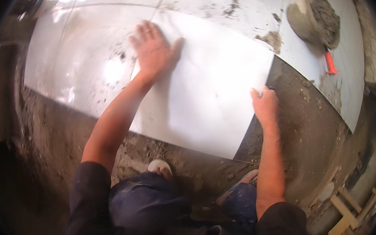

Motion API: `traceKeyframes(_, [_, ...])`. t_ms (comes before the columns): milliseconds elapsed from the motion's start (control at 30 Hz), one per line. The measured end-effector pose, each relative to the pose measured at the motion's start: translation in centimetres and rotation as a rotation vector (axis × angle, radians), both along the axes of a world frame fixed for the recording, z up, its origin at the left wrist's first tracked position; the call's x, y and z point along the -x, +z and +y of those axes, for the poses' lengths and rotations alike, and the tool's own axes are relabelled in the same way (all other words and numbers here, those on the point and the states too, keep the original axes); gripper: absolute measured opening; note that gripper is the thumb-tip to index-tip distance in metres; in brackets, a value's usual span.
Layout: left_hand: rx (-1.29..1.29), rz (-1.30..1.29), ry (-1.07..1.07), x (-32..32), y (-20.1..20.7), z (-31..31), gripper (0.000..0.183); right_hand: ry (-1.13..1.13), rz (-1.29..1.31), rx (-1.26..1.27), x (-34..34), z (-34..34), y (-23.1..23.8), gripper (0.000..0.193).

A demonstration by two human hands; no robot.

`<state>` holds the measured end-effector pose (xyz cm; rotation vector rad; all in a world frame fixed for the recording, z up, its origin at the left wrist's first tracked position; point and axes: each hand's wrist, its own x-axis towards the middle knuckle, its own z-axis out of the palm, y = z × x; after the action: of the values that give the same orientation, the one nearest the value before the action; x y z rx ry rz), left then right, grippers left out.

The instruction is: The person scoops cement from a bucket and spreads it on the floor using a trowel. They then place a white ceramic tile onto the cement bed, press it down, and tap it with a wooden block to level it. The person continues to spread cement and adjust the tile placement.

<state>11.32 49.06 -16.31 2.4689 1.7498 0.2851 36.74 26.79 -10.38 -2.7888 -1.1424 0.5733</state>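
A large white floor tile (209,88) lies in front of me, its left side beside a tile in place (84,66) that is spotted with mortar. My left hand (152,55) is spread flat on the new tile near its far left corner. At the tile's right edge, my right hand (266,106) is closed, with the thumb over the top face. Its other fingers are mostly hidden at the edge. Bare grey-brown mortar bed (298,101) borders the tile on the right.
At the far right, a bowl-like container (302,20) heaped with wet mortar stands on tiles, beside a red tool handle (331,63). A wooden frame (346,210) lies at the lower right. My feet (160,165) are on rough ground near the tile's front edge.
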Motion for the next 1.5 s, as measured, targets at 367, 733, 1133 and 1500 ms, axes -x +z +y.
traceKeyframes(367, [0.079,0.115,0.038,0.2,1.4,0.4,0.106,0.429,-0.288,-0.533,1.0,10.6,4.6,0.08])
traceKeyframes(733, [0.013,0.127,-0.011,-2.2,-1.0,0.9,0.109,0.517,-0.085,-0.369,-0.1,7.4,-0.5,0.077])
traceKeyframes(1133, [-0.109,0.301,0.09,-0.5,-3.7,4.0,0.11,-1.03,-0.526,-0.491,-6.8,-52.4,14.0,0.043])
traceKeyframes(1500, [-0.061,0.331,0.143,0.6,-2.8,1.0,0.106,-0.816,-0.545,0.073,1.8,-60.2,0.1,0.066])
